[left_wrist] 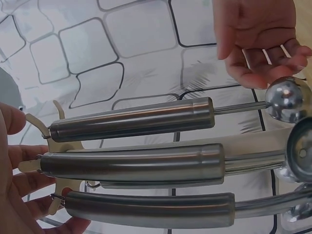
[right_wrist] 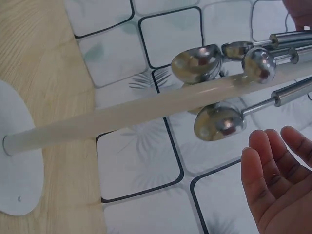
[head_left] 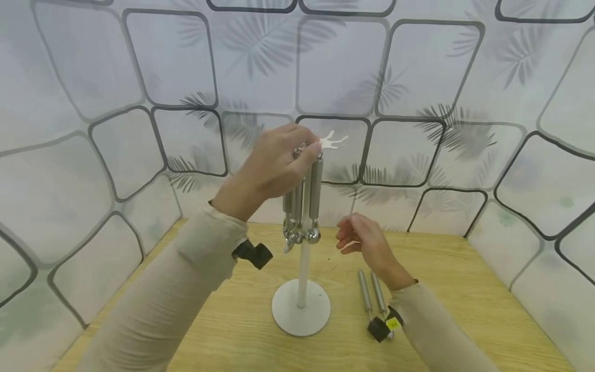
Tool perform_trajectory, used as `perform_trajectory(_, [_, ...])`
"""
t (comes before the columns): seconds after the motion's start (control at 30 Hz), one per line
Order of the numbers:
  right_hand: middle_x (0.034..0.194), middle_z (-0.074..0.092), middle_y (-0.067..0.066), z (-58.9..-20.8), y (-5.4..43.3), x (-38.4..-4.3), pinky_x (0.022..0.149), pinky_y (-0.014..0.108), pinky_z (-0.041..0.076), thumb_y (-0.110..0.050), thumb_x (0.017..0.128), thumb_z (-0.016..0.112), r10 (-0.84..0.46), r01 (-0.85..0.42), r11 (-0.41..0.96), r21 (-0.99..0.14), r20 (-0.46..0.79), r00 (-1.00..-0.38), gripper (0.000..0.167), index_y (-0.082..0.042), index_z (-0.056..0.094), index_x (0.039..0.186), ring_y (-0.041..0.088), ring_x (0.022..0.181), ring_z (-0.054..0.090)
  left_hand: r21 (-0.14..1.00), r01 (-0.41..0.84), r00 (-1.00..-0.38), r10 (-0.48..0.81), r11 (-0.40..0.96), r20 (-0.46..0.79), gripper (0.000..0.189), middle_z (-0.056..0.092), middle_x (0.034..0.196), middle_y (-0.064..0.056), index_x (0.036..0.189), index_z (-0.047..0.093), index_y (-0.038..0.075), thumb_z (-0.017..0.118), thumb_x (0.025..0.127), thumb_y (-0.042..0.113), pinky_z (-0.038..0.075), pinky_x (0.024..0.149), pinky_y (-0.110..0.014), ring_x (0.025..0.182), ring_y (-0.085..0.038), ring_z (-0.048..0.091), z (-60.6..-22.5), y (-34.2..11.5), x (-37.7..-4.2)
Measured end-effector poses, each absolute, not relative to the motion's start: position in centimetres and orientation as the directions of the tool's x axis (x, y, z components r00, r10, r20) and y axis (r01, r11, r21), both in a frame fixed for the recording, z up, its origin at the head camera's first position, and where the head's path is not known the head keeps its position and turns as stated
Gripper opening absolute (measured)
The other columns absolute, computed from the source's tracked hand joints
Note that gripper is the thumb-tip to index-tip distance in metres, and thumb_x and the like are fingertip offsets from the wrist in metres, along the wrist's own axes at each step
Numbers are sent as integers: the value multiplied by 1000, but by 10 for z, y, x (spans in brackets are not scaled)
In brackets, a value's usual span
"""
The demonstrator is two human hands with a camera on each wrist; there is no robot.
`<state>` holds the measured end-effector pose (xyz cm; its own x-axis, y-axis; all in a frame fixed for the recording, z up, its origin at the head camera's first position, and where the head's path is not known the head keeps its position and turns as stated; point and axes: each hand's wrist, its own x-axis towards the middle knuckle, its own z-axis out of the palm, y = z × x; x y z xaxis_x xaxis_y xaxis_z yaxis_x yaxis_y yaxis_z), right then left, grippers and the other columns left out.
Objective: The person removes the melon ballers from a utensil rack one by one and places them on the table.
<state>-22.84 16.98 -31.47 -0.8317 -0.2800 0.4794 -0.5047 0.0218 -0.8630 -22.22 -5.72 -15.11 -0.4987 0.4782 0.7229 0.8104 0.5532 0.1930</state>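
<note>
A white stand [head_left: 302, 268] with a round base rises from the table, and a white hooked top [head_left: 331, 142] caps it. Several steel scoops [head_left: 315, 194] with thick tubular handles hang from the hooks, round bowls [right_wrist: 222, 121] downward. My left hand [head_left: 281, 163] grips the hooked top from above, fingers curled round its prongs [left_wrist: 30, 165] in the left wrist view. To the right of the hanging bowls is my right hand [head_left: 364, 240], palm toward them, fingers loosely bent [right_wrist: 280, 185] and holding nothing.
Two more steel-handled utensils [head_left: 365, 292] lie on the wooden table [head_left: 232, 320] right of the base, their lower ends partly hidden by my right wrist's camera. A patterned cloth [head_left: 344, 67] closes off the back and both sides.
</note>
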Motion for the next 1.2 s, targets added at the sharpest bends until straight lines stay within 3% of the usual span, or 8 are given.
perform_trajectory(0.2, [83,61,7,-297,158,-228,61,30,56,-24,106,33,-286,-515,-26,-857,500,-817,40,8,55,100,15,70,63,186,823,-479,479,537,736,29,66,107,-7,97,67,6,44,97,23,44,89,-36,101,-22,58,-152,-58,-224])
perform_trajectory(0.37, [81,60,8,-292,154,-232,61,30,55,-20,105,33,-241,-480,-38,-876,474,-847,35,5,56,97,15,68,63,165,839,-444,477,519,758,30,67,96,-7,92,67,6,45,96,26,45,82,-35,90,-21,59,-153,-58,-226])
perform_trajectory(0.53, [80,60,7,-292,152,-232,60,29,55,-19,105,34,-219,-465,-60,-883,466,-857,37,10,55,99,15,68,63,150,845,-422,467,513,777,28,67,89,-6,91,68,6,50,95,27,46,77,-35,84,-21,59,-154,-58,-225])
perform_trajectory(1.0, [86,63,7,-274,134,-225,65,30,55,-19,104,36,-273,-511,-93,-855,515,-813,37,12,55,104,16,74,64,113,832,-401,447,544,800,25,67,87,-7,88,65,5,53,91,27,46,71,-36,78,-22,58,-153,-57,-225])
perform_trajectory(1.2, [88,61,8,-271,130,-230,67,29,55,-17,103,38,-210,-515,-64,-855,516,-830,33,13,55,103,16,75,63,112,830,-410,460,546,787,25,65,86,-7,86,66,5,50,89,24,46,70,-34,77,-21,58,-152,-56,-224])
